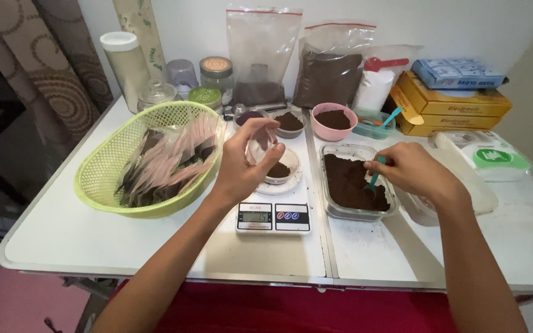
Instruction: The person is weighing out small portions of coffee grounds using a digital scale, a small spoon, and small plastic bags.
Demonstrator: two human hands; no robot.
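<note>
My left hand point(242, 163) holds a small clear plastic pouch point(260, 148) above a small glass bowl of dark powder point(280, 168) that rests on a white kitchen scale point(272, 216). My right hand point(411, 168) grips a teal spoon point(374, 179) whose tip dips into a clear rectangular container of dark brown powder point(353, 182) to the right of the scale.
A green mesh basket point(103, 179) with several filled pouches sits at the left. Behind are a pink bowl point(333, 120), a small powder bowl point(289, 122), jars point(216, 73), zip bags of powder point(328, 77), yellow boxes point(448, 105) and a wipes pack point(485, 157).
</note>
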